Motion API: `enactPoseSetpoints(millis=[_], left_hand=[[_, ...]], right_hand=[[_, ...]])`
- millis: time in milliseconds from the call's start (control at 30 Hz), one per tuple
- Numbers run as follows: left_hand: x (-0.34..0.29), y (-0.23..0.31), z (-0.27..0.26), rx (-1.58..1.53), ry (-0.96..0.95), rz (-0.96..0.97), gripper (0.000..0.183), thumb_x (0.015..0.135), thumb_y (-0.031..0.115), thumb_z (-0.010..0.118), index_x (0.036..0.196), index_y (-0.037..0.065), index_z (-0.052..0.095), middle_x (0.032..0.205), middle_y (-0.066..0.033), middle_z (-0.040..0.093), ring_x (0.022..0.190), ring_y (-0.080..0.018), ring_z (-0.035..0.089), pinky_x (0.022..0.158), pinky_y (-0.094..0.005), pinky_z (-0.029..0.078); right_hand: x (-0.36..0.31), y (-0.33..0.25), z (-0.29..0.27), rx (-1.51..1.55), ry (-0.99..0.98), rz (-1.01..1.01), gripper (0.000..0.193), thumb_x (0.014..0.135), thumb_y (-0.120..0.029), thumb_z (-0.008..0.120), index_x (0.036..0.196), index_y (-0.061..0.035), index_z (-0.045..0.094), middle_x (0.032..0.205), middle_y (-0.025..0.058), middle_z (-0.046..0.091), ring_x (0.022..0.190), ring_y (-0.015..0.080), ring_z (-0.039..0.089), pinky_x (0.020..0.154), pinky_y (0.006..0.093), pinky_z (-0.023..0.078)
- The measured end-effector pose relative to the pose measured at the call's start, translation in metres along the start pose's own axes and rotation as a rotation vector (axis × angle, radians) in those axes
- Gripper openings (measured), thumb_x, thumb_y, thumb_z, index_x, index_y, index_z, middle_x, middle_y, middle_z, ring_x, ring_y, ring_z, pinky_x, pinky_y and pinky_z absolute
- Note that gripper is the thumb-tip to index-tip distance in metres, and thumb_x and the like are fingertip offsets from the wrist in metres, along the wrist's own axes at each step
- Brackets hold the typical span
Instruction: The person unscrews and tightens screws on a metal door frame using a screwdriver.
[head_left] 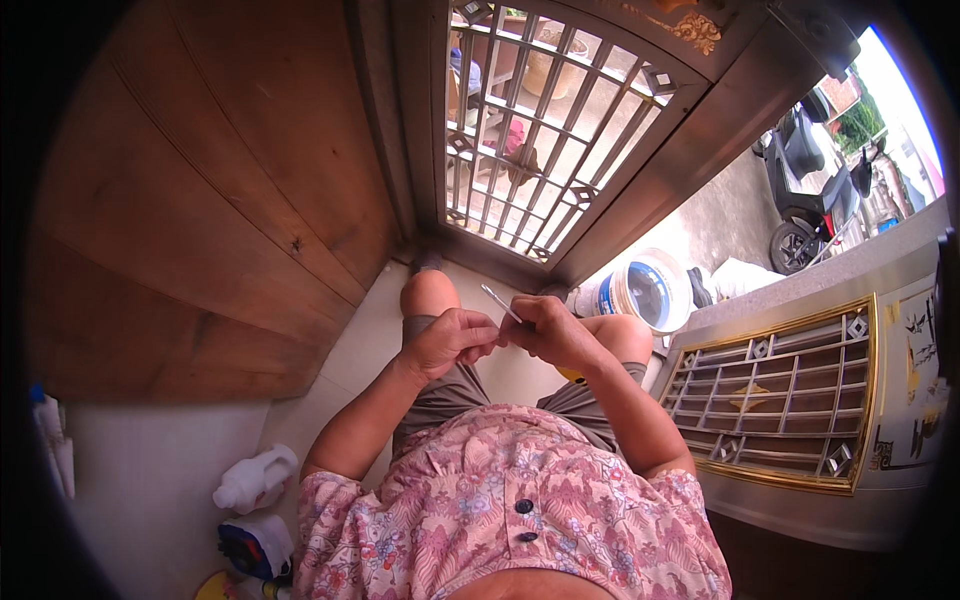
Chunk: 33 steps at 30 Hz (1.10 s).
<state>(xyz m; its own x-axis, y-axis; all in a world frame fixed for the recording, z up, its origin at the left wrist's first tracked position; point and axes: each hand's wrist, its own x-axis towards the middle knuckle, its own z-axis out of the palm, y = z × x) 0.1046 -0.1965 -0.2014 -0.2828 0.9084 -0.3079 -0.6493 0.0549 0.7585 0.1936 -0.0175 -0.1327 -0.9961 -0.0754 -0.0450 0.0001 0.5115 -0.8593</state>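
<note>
Over my lap, my two hands meet in front of my knees. My left hand (452, 343) is closed, its thumb and fingers pressed together; what they pinch, if anything, is hidden. From my right hand (552, 332) sticks out a thin, pale, slender stick (499, 302), pointing up and to the left; its kind is too small to tell. The right fingers are curled around its lower end. The fingertips of both hands nearly touch. A small yellow thing (570, 375) shows partly beneath my right wrist.
A white bucket (648, 290) stands beyond my right knee. Ahead is a metal door with a barred panel (530, 130); another barred door (770, 400) is at right. Wooden boards (200, 220) rise at left. White jugs (258, 478) stand lower left. A scooter (800, 190) is outside.
</note>
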Motion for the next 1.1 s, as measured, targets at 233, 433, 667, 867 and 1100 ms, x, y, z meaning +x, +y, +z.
enactPoseSetpoints(millis=[233,433,667,867,1100], left_hand=[[0.000,-0.040,-0.007,-0.386,-0.177,-0.075,0.009,0.084,0.008,0.059,0.084,-0.001,0.060,0.067,-0.0020,0.053,0.051,-0.0067,0.042,0.046,-0.0186,0.033],[0.003,-0.016,-0.027,-0.488,-0.052,0.105,0.004,0.084,0.006,0.058,0.086,0.002,0.059,0.070,-0.0015,0.052,0.056,-0.0063,0.043,0.048,-0.0174,0.034],[0.038,0.048,-0.072,-0.273,0.130,0.355,0.007,0.087,0.005,0.060,0.093,0.003,0.062,0.083,-0.0081,0.063,0.061,-0.0065,0.050,0.049,-0.0175,0.037],[0.094,0.124,-0.112,-0.297,0.141,0.511,0.008,0.085,0.010,0.058,0.091,0.004,0.059,0.077,-0.0039,0.055,0.057,-0.0088,0.047,0.045,-0.0195,0.035],[0.155,0.245,-0.125,-0.232,0.073,0.668,0.008,0.087,0.014,0.057,0.084,0.007,0.053,0.073,-0.0003,0.050,0.055,-0.0061,0.044,0.043,-0.0185,0.032]], right_hand=[[-0.041,0.041,0.033,0.721,0.016,0.387,0.014,0.087,-0.013,0.062,0.081,-0.0009,0.058,0.064,0.0019,0.056,0.049,0.0100,0.054,0.045,0.0232,0.041],[-0.082,0.059,0.045,0.941,0.266,0.589,0.038,0.087,-0.012,0.062,0.120,0.0000,0.048,0.082,0.0067,0.057,0.066,0.0153,0.062,0.055,0.0281,0.049],[-0.095,0.067,0.040,0.724,0.231,0.696,0.072,0.080,-0.007,0.065,0.141,-0.0052,0.027,0.091,0.0073,0.052,0.084,0.0139,0.053,0.075,0.0257,0.044],[-0.057,0.061,0.025,0.265,0.185,0.450,0.080,0.074,-0.012,0.066,0.139,0.0014,0.021,0.102,0.0199,0.055,0.090,0.0257,0.056,0.083,0.0329,0.044],[0.033,0.022,-0.023,-0.018,0.311,0.155,0.081,0.075,-0.013,0.062,0.141,-0.0022,0.017,0.100,0.0267,0.057,0.090,0.0431,0.057,0.080,0.0427,0.046]])
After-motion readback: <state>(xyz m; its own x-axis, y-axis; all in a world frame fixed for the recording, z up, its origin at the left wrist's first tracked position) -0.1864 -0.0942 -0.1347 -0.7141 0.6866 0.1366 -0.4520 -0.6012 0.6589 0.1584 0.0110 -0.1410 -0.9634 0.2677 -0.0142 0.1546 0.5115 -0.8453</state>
